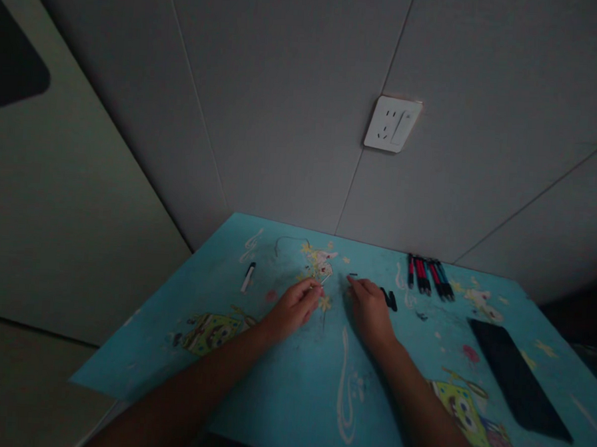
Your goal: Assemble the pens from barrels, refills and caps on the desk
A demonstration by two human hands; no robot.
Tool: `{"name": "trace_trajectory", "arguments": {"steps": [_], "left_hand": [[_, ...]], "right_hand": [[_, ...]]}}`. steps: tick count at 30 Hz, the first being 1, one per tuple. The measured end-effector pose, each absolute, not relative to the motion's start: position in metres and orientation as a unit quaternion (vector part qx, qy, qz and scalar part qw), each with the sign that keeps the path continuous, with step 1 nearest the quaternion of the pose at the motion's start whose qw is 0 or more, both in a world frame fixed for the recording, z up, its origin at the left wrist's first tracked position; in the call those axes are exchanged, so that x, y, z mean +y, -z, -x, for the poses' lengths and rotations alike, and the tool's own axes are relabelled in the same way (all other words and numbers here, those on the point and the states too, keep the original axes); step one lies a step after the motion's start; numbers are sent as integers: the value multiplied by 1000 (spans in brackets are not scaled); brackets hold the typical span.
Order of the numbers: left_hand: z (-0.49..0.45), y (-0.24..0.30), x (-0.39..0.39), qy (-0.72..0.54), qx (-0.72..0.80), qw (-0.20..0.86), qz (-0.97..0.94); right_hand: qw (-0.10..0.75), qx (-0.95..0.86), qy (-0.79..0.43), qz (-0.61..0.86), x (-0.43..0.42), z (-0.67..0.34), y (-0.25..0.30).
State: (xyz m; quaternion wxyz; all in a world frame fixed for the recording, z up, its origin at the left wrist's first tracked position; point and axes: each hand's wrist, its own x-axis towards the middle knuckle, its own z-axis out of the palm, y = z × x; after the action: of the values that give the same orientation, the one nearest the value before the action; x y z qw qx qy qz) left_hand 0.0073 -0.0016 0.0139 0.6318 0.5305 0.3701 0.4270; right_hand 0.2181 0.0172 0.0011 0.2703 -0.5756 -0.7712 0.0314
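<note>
Both my hands rest on a blue cartoon-printed table [280,382] in dim light. My left hand [294,309] has its fingers curled together and pinches a small thin part [324,279] near the table's middle. My right hand [371,311] lies palm down with fingers together, its tips touching a small dark piece [352,276]. A black clip-like part [389,299] lies just right of my right hand.
A bundle of red and blue pens [430,276] lies at the table's back edge. A white pen part [247,277] is at the left, a thin wire [291,242] behind it, a black flat slab [518,378] at the right. A wall socket [392,124] sits above.
</note>
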Motion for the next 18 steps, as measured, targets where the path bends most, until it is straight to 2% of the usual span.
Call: {"name": "trace_trajectory", "arguments": {"steps": [4, 7, 11, 18], "left_hand": [[-8, -14, -4, -402, 377, 613, -566], [-9, -15, -7, -368, 371, 608, -597], [-10, -17, -11, -337, 354, 616, -618], [-11, -20, -13, -342, 352, 616, -616]], "right_hand": [[414, -709, -182, 542, -4, -211, -8], [471, -631, -307, 535, -19, -206, -17], [493, -549, -441, 511, -25, -201, -27], [484, -548, -466, 499, -27, -199, -32]]}}
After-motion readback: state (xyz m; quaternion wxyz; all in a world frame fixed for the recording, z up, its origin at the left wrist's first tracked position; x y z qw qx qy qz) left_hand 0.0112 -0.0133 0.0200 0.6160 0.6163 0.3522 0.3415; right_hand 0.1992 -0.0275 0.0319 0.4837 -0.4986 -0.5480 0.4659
